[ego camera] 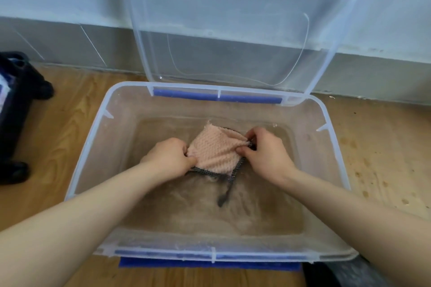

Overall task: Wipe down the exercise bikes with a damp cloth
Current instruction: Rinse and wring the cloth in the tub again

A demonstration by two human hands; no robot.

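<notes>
I am wetting the cloth [215,151], held mid-frame just over murky water in the tub [93,123]; wiping has not begun, I judge. My left hand [169,155] and right hand [265,151] each pinch a cloth edge, fingers [253,133] curled. Next it needs wringing, then lifting out. Tub walls hem both sides and the lid [233,18] stands at the top, so straight up is free.

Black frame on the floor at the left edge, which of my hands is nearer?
Left. The left hand grips the pink textured cloth on the side toward the black frame; the right hand grips its opposite edge.
</notes>
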